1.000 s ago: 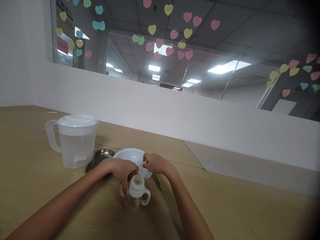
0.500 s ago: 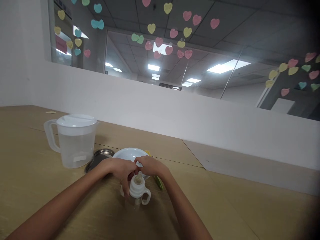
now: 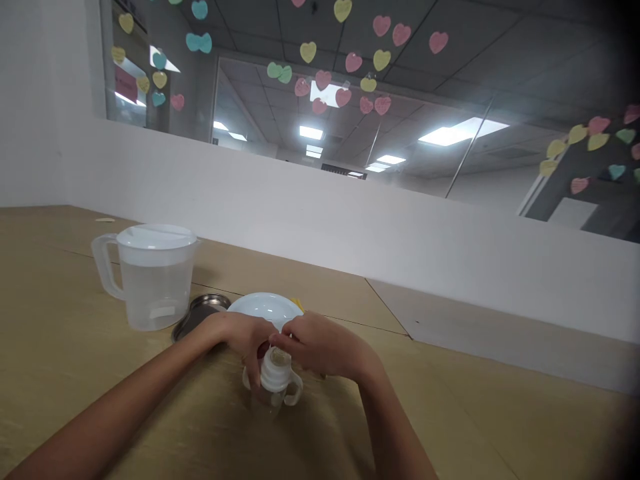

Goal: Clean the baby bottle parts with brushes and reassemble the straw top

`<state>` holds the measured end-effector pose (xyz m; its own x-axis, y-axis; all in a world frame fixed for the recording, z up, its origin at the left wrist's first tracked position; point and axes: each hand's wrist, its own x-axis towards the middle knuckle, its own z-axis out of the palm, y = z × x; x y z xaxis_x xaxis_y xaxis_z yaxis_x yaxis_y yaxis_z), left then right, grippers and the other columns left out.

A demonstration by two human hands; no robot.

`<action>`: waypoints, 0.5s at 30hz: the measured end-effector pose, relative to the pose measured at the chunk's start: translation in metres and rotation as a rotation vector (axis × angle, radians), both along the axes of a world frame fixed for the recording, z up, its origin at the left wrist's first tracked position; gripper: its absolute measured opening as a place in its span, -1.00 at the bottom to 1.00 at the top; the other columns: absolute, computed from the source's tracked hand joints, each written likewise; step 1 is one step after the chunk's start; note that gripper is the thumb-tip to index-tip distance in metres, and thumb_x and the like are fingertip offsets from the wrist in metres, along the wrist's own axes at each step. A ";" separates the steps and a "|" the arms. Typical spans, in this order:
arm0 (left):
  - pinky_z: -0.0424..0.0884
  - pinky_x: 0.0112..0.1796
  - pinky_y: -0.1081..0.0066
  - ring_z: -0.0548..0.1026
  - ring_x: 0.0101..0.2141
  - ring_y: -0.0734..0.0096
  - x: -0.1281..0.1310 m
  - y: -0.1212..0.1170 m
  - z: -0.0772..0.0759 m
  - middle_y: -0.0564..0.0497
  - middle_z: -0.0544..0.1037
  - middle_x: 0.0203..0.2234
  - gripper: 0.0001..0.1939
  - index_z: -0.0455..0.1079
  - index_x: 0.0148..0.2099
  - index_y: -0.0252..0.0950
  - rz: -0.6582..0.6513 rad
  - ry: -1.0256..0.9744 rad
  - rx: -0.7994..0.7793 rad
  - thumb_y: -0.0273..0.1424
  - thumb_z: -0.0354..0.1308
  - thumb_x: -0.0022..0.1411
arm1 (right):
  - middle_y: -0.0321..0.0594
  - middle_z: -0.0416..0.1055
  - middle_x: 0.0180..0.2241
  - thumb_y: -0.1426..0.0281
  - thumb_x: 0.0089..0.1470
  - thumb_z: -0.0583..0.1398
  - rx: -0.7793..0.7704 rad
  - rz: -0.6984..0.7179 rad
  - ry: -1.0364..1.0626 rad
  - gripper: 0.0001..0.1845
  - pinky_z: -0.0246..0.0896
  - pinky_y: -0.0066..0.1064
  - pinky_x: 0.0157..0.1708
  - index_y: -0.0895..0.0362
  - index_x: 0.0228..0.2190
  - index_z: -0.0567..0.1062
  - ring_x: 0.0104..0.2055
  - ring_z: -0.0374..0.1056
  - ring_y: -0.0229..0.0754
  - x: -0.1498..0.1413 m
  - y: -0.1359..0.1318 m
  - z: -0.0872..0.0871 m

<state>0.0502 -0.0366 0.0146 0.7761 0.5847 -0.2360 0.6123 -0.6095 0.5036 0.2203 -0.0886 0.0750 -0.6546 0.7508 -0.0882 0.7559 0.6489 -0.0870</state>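
Note:
A clear baby bottle (image 3: 276, 380) with a white collar and two white side handles stands on the table in front of me. My left hand (image 3: 253, 343) is wrapped round its left side, with the thumb down along the collar and bottle. My right hand (image 3: 315, 343) comes from the right, thumb and fingers pinched over the top at the teat (image 3: 279, 357). The teat's tip is covered by these fingers.
Behind my hands are a white bowl (image 3: 265, 305) and a dark metal tray (image 3: 193, 320). A lidded clear pitcher (image 3: 157, 287) holding liquid stands at the left. Something yellow (image 3: 298, 303) shows beside the bowl. A white wall (image 3: 300, 213) with a window above closes off the table's back.
My right hand has moved from behind the bottle's top down and forward to the teat, its wrist swinging right. My left hand keeps its hold on the bottle. The view has shifted slightly.

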 end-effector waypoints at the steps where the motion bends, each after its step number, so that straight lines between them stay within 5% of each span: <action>1: 0.25 -0.46 0.51 0.41 -0.43 0.39 0.000 -0.001 0.001 0.11 0.50 -0.47 -0.58 0.43 -0.32 -0.29 -0.011 -0.005 -0.020 -0.20 0.36 -0.27 | -0.24 0.36 -0.60 0.19 0.21 -0.10 -0.006 -0.017 0.008 -0.46 -0.13 -0.48 -0.62 0.21 -0.53 0.50 -0.61 0.11 -0.36 -0.002 -0.003 0.000; 7: 0.25 -0.48 0.51 0.42 -0.43 0.38 0.000 -0.005 0.006 0.11 0.51 -0.42 -0.47 0.43 -0.25 -0.25 0.075 0.032 0.019 -0.25 0.41 -0.38 | -0.26 0.46 -0.47 0.20 -0.11 0.24 -0.027 -0.049 0.016 -0.70 -0.06 -0.52 -0.59 0.11 -0.34 0.57 -0.47 0.27 -0.30 -0.015 -0.008 -0.008; 15: 0.29 -0.43 0.48 0.46 -0.40 0.34 0.001 -0.004 0.004 0.08 0.54 -0.34 -0.39 0.42 -0.15 -0.22 0.075 0.046 0.016 -0.30 0.40 -0.38 | -0.27 0.47 -0.48 0.08 -0.15 0.24 -0.071 -0.051 0.019 -0.61 -0.01 -0.52 -0.59 0.11 -0.38 0.57 -0.48 0.30 -0.29 -0.013 0.006 -0.013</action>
<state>0.0508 -0.0401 0.0182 0.7183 0.6451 -0.2607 0.6791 -0.5686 0.4641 0.2076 -0.0823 0.0617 -0.6177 0.7756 -0.1298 0.7856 0.6012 -0.1461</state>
